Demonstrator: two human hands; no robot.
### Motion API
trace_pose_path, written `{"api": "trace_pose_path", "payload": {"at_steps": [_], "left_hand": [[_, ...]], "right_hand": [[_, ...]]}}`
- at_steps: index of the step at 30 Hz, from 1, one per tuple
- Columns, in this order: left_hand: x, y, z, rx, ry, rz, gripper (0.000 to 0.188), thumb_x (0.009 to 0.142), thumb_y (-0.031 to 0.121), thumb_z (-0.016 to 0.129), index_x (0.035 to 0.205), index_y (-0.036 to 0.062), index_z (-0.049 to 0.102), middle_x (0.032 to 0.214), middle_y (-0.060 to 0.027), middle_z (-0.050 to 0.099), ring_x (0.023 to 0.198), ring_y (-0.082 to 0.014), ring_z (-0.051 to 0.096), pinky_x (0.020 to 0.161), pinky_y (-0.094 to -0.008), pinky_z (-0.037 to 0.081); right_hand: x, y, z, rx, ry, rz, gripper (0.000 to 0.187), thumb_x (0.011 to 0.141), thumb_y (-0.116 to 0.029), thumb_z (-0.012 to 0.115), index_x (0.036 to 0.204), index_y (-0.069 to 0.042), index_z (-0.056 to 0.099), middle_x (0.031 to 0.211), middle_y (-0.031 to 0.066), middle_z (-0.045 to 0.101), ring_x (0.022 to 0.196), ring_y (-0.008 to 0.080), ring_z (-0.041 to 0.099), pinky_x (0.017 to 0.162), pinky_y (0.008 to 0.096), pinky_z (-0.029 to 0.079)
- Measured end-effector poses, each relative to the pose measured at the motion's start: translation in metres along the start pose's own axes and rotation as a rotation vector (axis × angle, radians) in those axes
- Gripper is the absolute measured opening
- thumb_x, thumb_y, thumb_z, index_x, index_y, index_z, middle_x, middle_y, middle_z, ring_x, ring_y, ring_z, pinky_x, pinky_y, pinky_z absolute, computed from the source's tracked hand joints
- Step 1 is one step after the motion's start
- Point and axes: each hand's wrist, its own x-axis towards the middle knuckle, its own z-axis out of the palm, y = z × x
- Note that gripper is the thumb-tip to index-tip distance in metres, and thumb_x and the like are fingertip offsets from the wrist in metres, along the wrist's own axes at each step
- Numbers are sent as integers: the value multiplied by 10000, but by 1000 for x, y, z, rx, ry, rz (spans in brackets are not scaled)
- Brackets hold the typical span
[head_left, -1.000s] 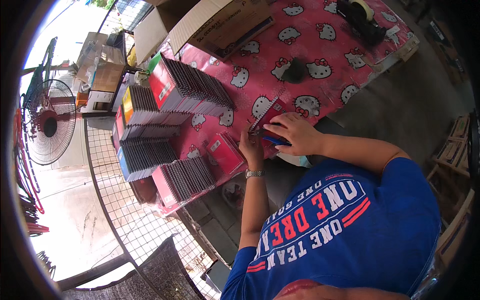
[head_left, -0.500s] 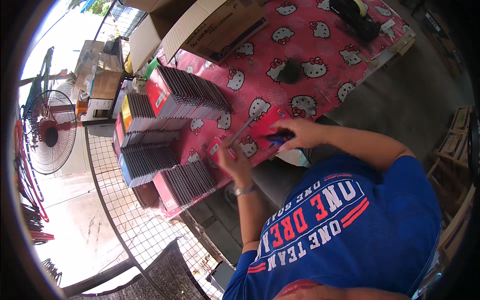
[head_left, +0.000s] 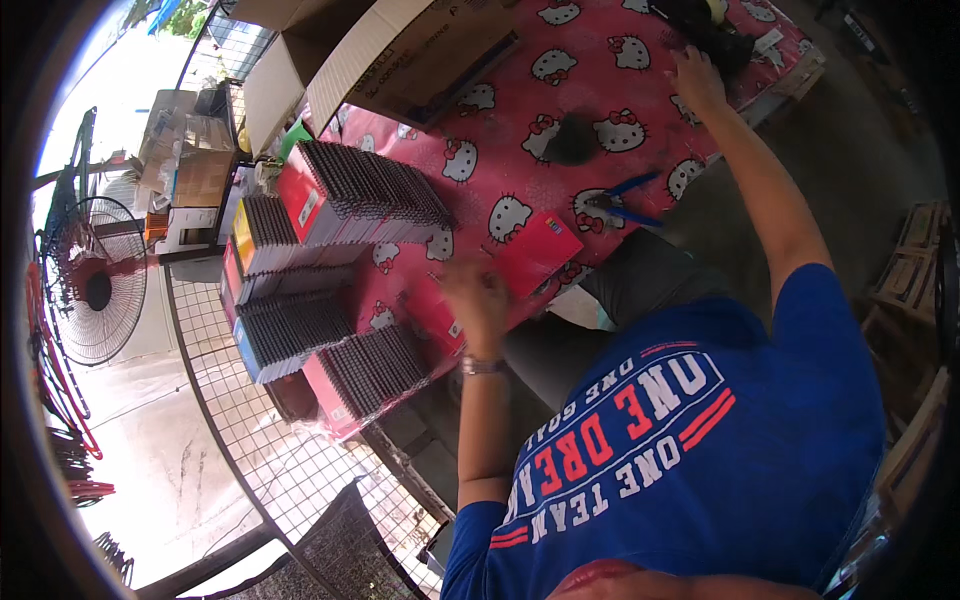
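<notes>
My left hand (head_left: 474, 303), a watch (head_left: 481, 366) on its wrist, is over a red notebook (head_left: 428, 312) near the table's front edge. Its fingers are smeared by motion, and whether they hold anything cannot be seen. A second red notebook (head_left: 543, 252) lies flat just to the right of it. Farther right, pliers with blue handles (head_left: 634, 198) rest on the table, their handles apart. My right hand (head_left: 697, 82) reaches to the far right with fingers stretched out, beside a black tape dispenser (head_left: 705, 35), and holds nothing I can see.
Several stacks of spiral-bound notebooks (head_left: 370, 200) stand on the left of the table, with red, yellow, blue and pink covers. An open cardboard box (head_left: 430, 60) sits behind them. A dark round spot (head_left: 573, 140) marks the pink patterned cover. At far left is a fan (head_left: 97, 280).
My right hand has put down the pliers and moved far right to the tape dispenser. The thin rod-like strip that was in my left hand no longer shows.
</notes>
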Motion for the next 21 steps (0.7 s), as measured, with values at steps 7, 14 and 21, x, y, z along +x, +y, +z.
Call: {"api": "trace_pose_path", "payload": {"at_steps": [7,14,21], "left_hand": [[-10,64,35,-8,-186,267,226,821,146,631,1028,73,578,1055,-110,603,938,-300,599,765,-421,511],[6,44,14,-67,-180,301,254,801,101,603,1054,79,583,965,-112,642,851,-278,631,717,-402,521],[24,42,25,-5,74,79,269,805,108,592,1073,93,596,981,-119,623,975,-328,572,915,-494,411]], "right_hand": [[20,37,20,-58,4,-46,288,872,-122,593,1155,-73,569,1135,124,561,1107,327,552,866,453,505],[32,43,16,13,53,-95,284,862,-50,538,1139,-79,594,1077,151,611,1033,356,602,873,464,495],[41,15,7,-150,-179,-27,361,824,-88,584,1185,-94,597,1089,165,617,999,349,615,849,484,502]]}}
